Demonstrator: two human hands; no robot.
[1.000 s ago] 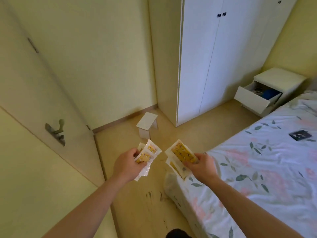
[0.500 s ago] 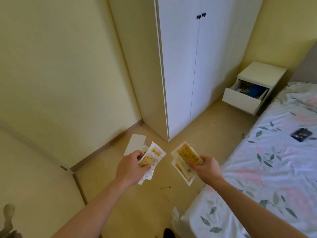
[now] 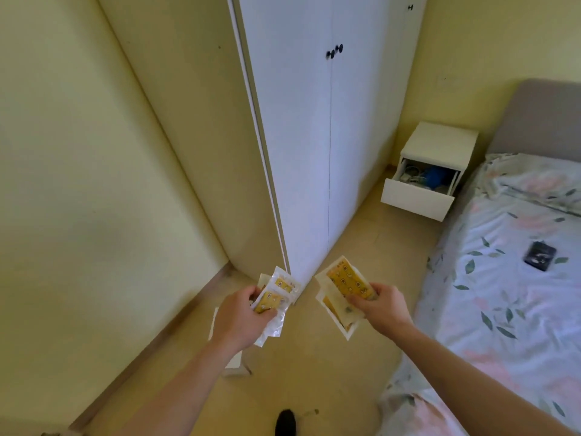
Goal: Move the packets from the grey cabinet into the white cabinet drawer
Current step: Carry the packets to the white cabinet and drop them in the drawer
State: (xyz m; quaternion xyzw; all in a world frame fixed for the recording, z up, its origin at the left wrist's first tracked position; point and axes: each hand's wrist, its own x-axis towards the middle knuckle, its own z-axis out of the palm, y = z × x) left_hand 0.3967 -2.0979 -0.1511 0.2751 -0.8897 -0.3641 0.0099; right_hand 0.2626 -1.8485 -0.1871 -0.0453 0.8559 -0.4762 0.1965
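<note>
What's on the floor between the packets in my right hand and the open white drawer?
In the head view, only bare floor lies between the right hand's packets and the open drawer, flanked by wardrobe and bed.

The left hand (image 3: 241, 319) covers the lower ends of its fanned packets (image 3: 276, 296), so their number cannot be counted, and the print on these and on the packets (image 3: 343, 287) pinched in the right hand (image 3: 382, 307) is too small to read. The small white stool (image 3: 234, 361) on the floor is mostly hidden behind the left wrist, and the dark shoe (image 3: 286, 421) is cut off by the bottom edge. Inside the open drawer (image 3: 416, 196) of the white bedside cabinet (image 3: 440, 141) a blue thing and some pale cables show only as blurs, the dark flat object (image 3: 539, 256) on the bed (image 3: 503, 309) cannot be identified, and the wardrobe (image 3: 314, 136) runs out past the top edge.
</note>
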